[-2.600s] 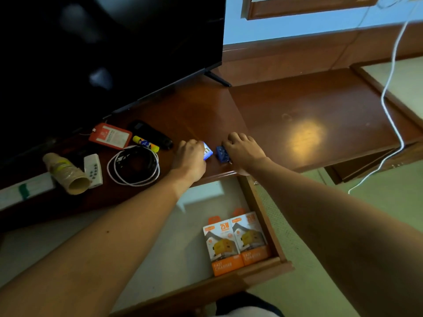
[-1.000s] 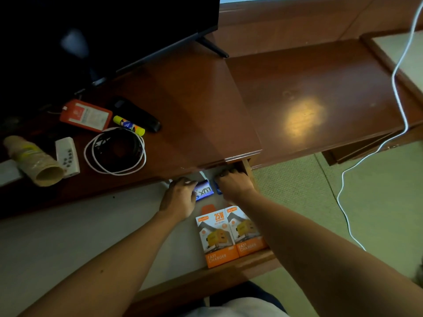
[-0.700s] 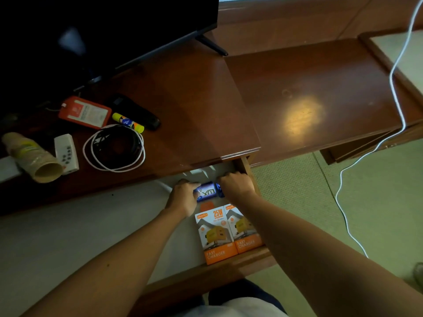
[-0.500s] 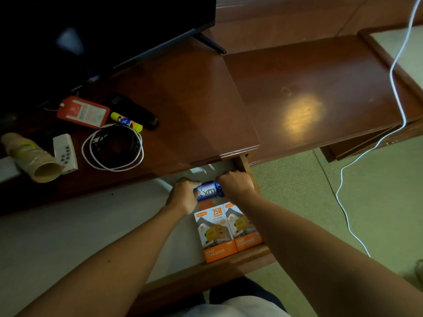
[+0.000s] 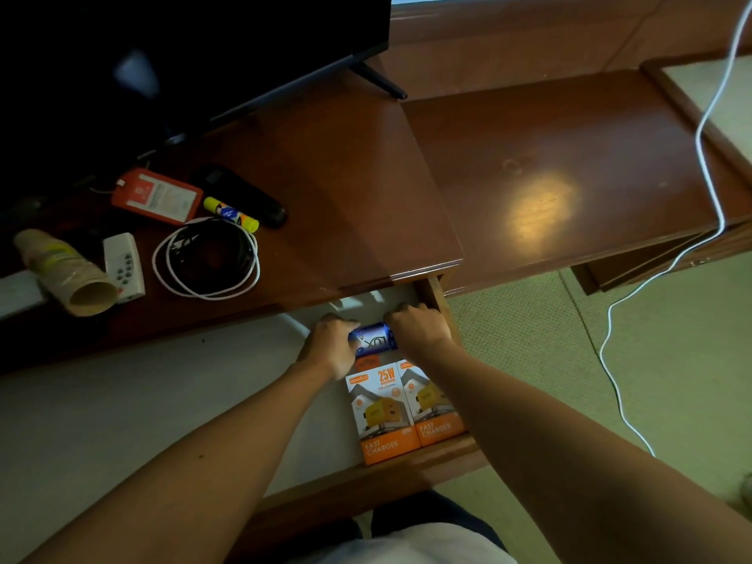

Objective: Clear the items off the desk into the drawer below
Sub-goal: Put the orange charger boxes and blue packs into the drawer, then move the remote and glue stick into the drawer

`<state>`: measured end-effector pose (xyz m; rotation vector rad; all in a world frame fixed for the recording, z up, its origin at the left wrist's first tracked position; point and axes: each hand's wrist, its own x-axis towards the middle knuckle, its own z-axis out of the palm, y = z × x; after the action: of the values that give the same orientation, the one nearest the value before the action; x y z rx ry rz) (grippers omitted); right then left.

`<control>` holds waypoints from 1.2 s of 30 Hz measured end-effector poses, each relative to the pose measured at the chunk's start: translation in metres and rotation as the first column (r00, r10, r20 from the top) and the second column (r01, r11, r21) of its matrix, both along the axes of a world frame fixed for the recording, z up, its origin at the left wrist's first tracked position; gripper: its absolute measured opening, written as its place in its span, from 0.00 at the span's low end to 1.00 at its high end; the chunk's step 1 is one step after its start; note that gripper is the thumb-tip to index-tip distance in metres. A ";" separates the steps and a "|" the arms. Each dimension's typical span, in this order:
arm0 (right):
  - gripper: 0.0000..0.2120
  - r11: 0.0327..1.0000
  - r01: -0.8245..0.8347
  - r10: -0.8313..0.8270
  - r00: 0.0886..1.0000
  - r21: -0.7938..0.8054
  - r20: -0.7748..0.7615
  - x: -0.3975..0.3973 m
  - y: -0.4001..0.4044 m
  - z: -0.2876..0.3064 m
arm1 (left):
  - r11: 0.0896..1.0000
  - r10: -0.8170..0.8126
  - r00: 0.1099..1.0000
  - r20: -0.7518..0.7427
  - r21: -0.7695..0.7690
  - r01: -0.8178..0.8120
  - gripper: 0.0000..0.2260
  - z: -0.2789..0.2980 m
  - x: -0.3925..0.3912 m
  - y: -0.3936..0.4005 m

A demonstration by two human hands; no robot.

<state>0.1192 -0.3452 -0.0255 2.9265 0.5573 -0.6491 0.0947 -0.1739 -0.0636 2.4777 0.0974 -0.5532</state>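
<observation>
The drawer [image 5: 366, 478] under the desk [image 5: 366, 189] is pulled out, and its floor is lined in white. Both my hands are inside it near the back. A small blue packet [image 5: 372, 339] with white lettering lies between them. My left hand [image 5: 329, 346] grips its left end and my right hand [image 5: 421, 329] curls round its right end. Just in front of the packet two orange-and-white charger boxes [image 5: 384, 417] lie side by side against the drawer's right wall.
On the desk's left part lie an orange card holder [image 5: 156, 195], a yellow glue stick [image 5: 230, 213], a black remote [image 5: 244, 195], a coiled white cable [image 5: 205, 258], a small white remote [image 5: 124, 266] and a cardboard tube [image 5: 65, 270]. A TV [image 5: 162, 54] stands behind. A white cord [image 5: 708, 156] hangs at right.
Both hands have gone from the desk's front edge down into the drawer, carrying the blue packet. Over the last second they have barely shifted, staying at the packet.
</observation>
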 end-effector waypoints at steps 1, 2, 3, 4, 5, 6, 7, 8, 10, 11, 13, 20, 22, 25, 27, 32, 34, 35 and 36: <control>0.14 1.000 0.003 -0.003 1.000 0.010 0.012 -0.001 0.000 0.001 | 1.000 0.010 1.000 0.013 0.005 -0.010 0.20 0.003 -0.001 0.001; 0.14 1.000 0.008 -0.008 1.000 0.019 0.023 -0.001 0.001 0.002 | 1.000 0.019 0.999 0.028 0.010 -0.019 0.21 0.006 -0.002 0.003; 0.14 1.000 0.014 -0.014 0.999 0.026 0.033 -0.002 0.003 0.004 | 1.000 0.024 0.999 0.047 0.017 -0.024 0.21 0.010 -0.003 0.005; 0.14 0.999 0.019 -0.020 0.999 0.034 0.044 -0.003 0.006 0.006 | 0.999 0.026 0.997 0.066 0.023 -0.028 0.22 0.014 -0.005 0.008; 0.15 0.999 0.022 -0.024 0.998 0.049 0.054 -0.005 0.009 0.009 | 0.999 0.032 0.996 0.082 0.025 -0.034 0.22 0.018 -0.008 0.012; 0.18 0.997 0.024 -0.028 0.998 0.068 0.059 -0.007 0.013 0.011 | 0.999 0.041 0.995 0.092 0.024 -0.043 0.22 0.022 -0.011 0.017; 0.20 0.995 0.028 -0.034 0.997 0.092 0.062 -0.010 0.018 0.015 | 0.998 0.050 0.993 0.104 0.023 -0.052 0.22 0.026 -0.014 0.022; 0.22 0.993 0.030 -0.038 0.997 0.117 0.067 -0.014 0.023 0.018 | 0.998 0.056 0.991 0.118 0.024 -0.060 0.22 0.030 -0.018 0.028; 0.21 0.987 0.019 -0.033 0.995 0.157 0.092 -0.021 0.036 0.025 | 0.997 0.063 0.985 0.161 0.027 -0.068 0.21 0.039 -0.027 0.041; 0.20 0.984 0.010 -0.029 0.994 0.176 0.107 -0.025 0.043 0.028 | 0.997 0.064 0.981 0.184 0.029 -0.071 0.20 0.043 -0.031 0.048; 0.17 0.977 -0.011 -0.020 0.990 0.212 0.141 -0.034 0.058 0.035 | 0.996 0.073 0.973 0.218 0.025 -0.081 0.19 0.053 -0.041 0.064; 0.13 0.947 -0.016 -0.054 0.977 0.320 0.209 -0.057 0.113 0.059 | 0.989 0.141 0.934 0.327 -0.002 -0.149 0.18 0.088 -0.073 0.114; 0.14 0.923 0.001 -0.091 0.972 0.384 0.216 -0.059 0.128 0.066 | 0.983 0.171 0.920 0.352 -0.003 -0.181 0.17 0.098 -0.077 0.127; 0.11 0.896 0.008 -0.122 0.966 0.443 0.229 -0.057 0.146 0.078 | 0.974 0.215 0.895 0.390 -0.014 -0.227 0.15 0.111 -0.075 0.143; 0.09 0.889 0.014 -0.135 0.963 0.457 0.234 -0.052 0.154 0.085 | 0.965 0.252 0.879 0.405 -0.032 -0.261 0.15 0.120 -0.068 0.150; 0.05 0.852 0.035 -0.171 0.962 0.523 0.214 -0.020 0.160 0.108 | 0.945 0.316 0.856 0.410 -0.062 -0.320 0.15 0.146 -0.032 0.159; 0.07 0.838 0.064 -0.206 0.956 0.542 0.207 0.001 0.161 0.118 | 0.937 0.336 0.847 0.413 -0.058 -0.344 0.15 0.154 -0.012 0.159; 0.08 0.833 0.077 -0.226 0.951 0.548 0.211 0.012 0.161 0.122 | 0.934 0.345 0.843 0.414 -0.060 -0.353 0.15 0.158 -0.001 0.159; 0.09 0.827 0.092 -0.245 0.947 0.554 0.208 0.025 0.161 0.125 | 0.932 0.351 0.841 0.411 -0.066 -0.357 0.14 0.161 0.010 0.159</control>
<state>0.1438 -0.1837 0.0992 3.5442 0.5158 -0.0867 0.1051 -0.0152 0.0970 2.4483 0.3818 0.1410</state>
